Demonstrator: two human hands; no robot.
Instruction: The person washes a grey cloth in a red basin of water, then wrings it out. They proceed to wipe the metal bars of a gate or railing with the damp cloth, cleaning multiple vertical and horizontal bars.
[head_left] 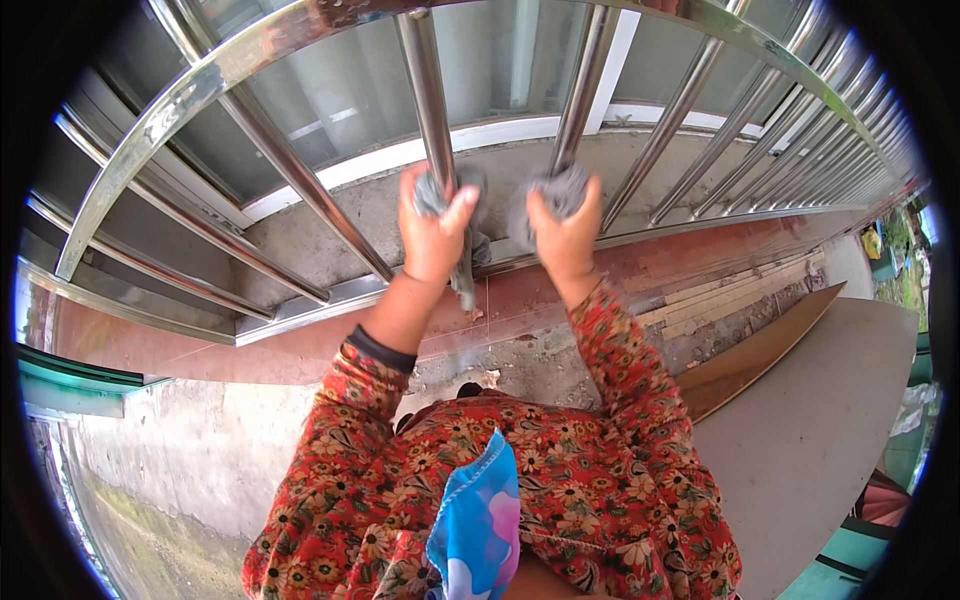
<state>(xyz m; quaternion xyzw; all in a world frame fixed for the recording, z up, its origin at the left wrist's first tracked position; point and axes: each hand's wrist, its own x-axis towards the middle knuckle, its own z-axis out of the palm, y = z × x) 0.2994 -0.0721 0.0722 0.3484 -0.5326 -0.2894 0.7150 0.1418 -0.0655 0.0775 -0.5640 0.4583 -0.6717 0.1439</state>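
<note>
My left hand (433, 228) is closed round a grey-green cloth (430, 193), pressed to a shiny metal bar (428, 95) of a window guard near its lower end. A loose end of that cloth hangs down below the fingers. To the right, my right hand (568, 228) grips a second grey cloth (562, 190) wrapped against the foot of the neighbouring bar (587, 85). This second cloth is slightly blurred. Both hands are at about the same height, just above the guard's bottom rail (640, 238).
Behind the bars stands a white-framed window (340, 90) above a concrete sill. Under the rail runs a reddish tiled ledge (400, 325). At right lie wooden planks (740, 295), a curved brown board (760, 350) and a large grey panel (800, 420). Rough concrete ground (220, 440) is at left.
</note>
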